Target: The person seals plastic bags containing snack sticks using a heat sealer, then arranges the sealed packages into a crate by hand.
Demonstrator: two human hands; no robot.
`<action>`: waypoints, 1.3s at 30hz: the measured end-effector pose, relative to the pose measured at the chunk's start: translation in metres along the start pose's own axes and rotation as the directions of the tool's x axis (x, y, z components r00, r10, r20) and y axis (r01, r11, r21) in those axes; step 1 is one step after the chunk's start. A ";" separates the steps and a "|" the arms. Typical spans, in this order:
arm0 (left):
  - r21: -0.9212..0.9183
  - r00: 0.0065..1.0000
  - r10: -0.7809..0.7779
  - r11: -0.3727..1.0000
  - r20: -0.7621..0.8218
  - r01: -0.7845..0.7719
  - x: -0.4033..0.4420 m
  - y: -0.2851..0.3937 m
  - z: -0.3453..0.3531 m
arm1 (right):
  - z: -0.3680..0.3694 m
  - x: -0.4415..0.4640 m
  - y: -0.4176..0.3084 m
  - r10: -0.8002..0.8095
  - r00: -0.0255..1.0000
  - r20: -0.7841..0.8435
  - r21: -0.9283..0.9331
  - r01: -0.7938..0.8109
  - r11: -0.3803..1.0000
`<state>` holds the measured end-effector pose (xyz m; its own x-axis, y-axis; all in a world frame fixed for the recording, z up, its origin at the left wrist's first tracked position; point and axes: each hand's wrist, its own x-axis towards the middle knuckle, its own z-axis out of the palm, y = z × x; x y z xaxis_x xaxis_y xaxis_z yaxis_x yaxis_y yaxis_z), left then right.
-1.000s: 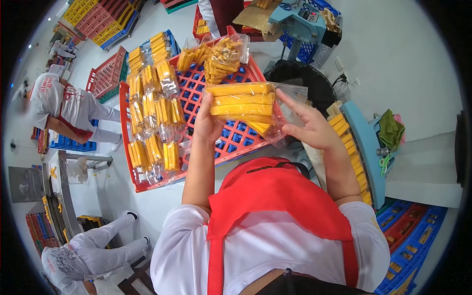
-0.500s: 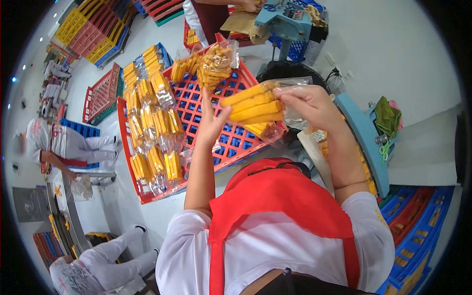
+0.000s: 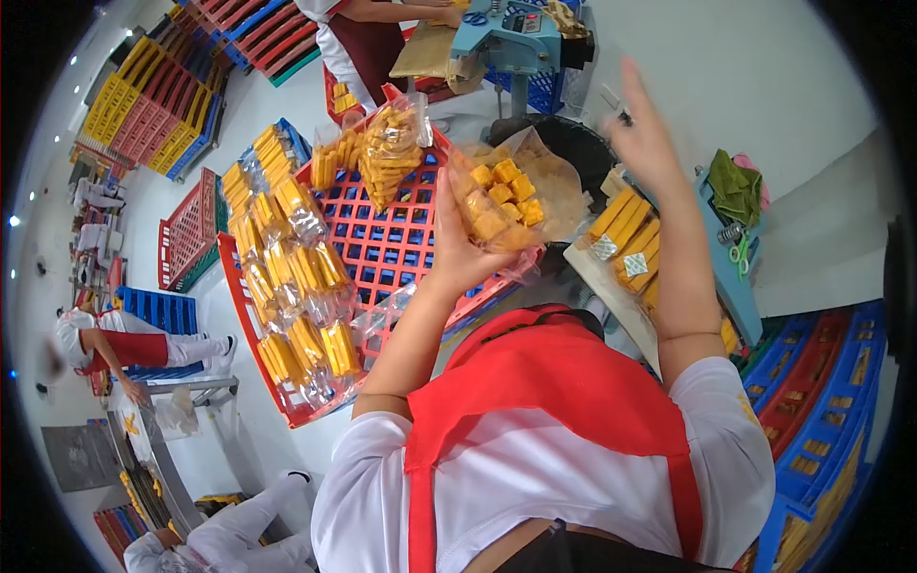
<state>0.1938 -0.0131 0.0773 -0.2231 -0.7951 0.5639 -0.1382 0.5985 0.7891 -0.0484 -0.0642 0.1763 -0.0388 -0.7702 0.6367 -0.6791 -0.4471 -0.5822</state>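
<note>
My left hand (image 3: 460, 244) holds a clear bag of yellow sticks (image 3: 501, 201) upright, its square stick ends facing me. Raised to the right of the bag, my right hand (image 3: 645, 134) is blurred, with fingers stretched out and nothing in them. Left of the bag is a red crate (image 3: 382, 232), with several flat packs of sticks (image 3: 304, 270) in rows on its left side. Another bag of sticks (image 3: 392, 153) lies at the crate's far end. Below my right hand, more packed sticks (image 3: 626, 234) lie along a pale board (image 3: 611, 310).
A black-lined bin (image 3: 564, 143) stands beyond the bag. A blue sealing machine (image 3: 506, 43) is at the top, beside a co-worker's maroon apron (image 3: 368, 53). Blue equipment with green scissors (image 3: 738, 250) stands right. Stacked crates (image 3: 153, 105) and co-workers are on the left.
The bag has turned from lengthwise to end-on in my left hand. My right hand has let go of it and moved up and right. The view has shifted slightly.
</note>
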 end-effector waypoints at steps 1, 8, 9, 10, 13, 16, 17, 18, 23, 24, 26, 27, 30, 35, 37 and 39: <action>0.007 0.998 0.037 0.999 -0.054 -0.036 -0.001 -0.003 0.002 | 0.002 -0.010 0.002 0.002 1.000 -0.008 -0.005 -0.002 1.000; -0.597 0.963 -0.242 0.758 0.119 0.264 0.023 0.022 0.016 | 0.014 -0.057 -0.035 -0.223 0.893 0.391 0.384 0.062 0.921; -0.804 0.849 -0.388 0.333 0.358 0.492 0.024 0.018 0.019 | 0.020 -0.061 -0.037 -0.261 0.882 0.393 0.436 0.070 0.897; -0.822 0.713 -0.483 -0.024 0.509 0.570 0.032 0.037 0.025 | 0.030 -0.062 -0.034 -0.221 0.876 0.429 0.369 0.053 0.928; -0.719 0.575 -0.431 -0.402 0.695 0.567 0.034 0.003 0.039 | 0.056 -0.068 -0.007 0.201 0.744 0.637 0.283 -0.469 0.836; -0.709 0.583 -0.406 -0.446 0.704 0.546 0.029 0.003 0.042 | 0.057 -0.069 -0.003 0.217 0.712 0.668 0.225 -0.472 0.853; -0.700 0.602 -0.367 -0.469 0.709 0.538 0.026 0.002 0.042 | 0.057 -0.069 -0.004 0.216 0.703 0.678 0.228 -0.479 0.848; -0.722 0.570 -0.443 -0.443 0.692 0.532 0.026 -0.001 0.042 | 0.056 -0.069 -0.005 0.217 0.695 0.686 0.225 -0.485 0.845; -0.757 0.614 -0.449 -0.460 0.649 0.464 0.028 0.013 0.025 | 0.068 -0.051 0.017 0.293 0.815 0.499 0.385 -0.512 0.768; -0.758 0.612 -0.452 -0.451 0.649 0.471 0.030 0.021 0.021 | 0.067 -0.044 0.016 0.310 0.823 0.476 0.423 -0.523 0.740; -0.744 0.616 -0.421 -0.440 0.666 0.503 0.027 0.020 0.014 | 0.065 -0.032 0.017 0.333 0.833 0.442 0.527 -0.542 0.655; -0.756 0.623 -0.434 -0.441 0.651 0.483 0.026 0.019 0.013 | 0.064 -0.026 0.019 0.322 0.826 0.463 0.523 -0.548 0.653; -0.689 0.543 -0.433 -0.544 0.720 0.479 0.023 0.022 0.011 | 0.061 -0.014 0.022 0.289 0.649 0.703 0.436 -0.715 0.546; -0.724 0.610 -0.406 -0.502 0.680 0.473 0.015 0.027 -0.009 | 0.063 -0.019 0.036 0.291 0.511 0.809 0.393 -0.838 0.379; -0.777 0.688 -0.394 -0.474 0.609 0.416 0.011 0.036 -0.027 | 0.065 -0.024 0.048 0.275 0.521 0.808 0.447 -0.846 0.290; -0.874 0.832 -0.314 -0.332 0.458 0.356 -0.010 0.000 -0.044 | 0.068 -0.025 0.054 0.282 0.526 0.802 0.449 -0.843 0.296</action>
<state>0.2379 -0.0095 0.0828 -0.5839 -0.8043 0.1104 0.8097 -0.5671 0.1512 -0.0342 -0.1003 0.0943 0.3759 -0.8964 -0.2350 0.1603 0.3126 -0.9363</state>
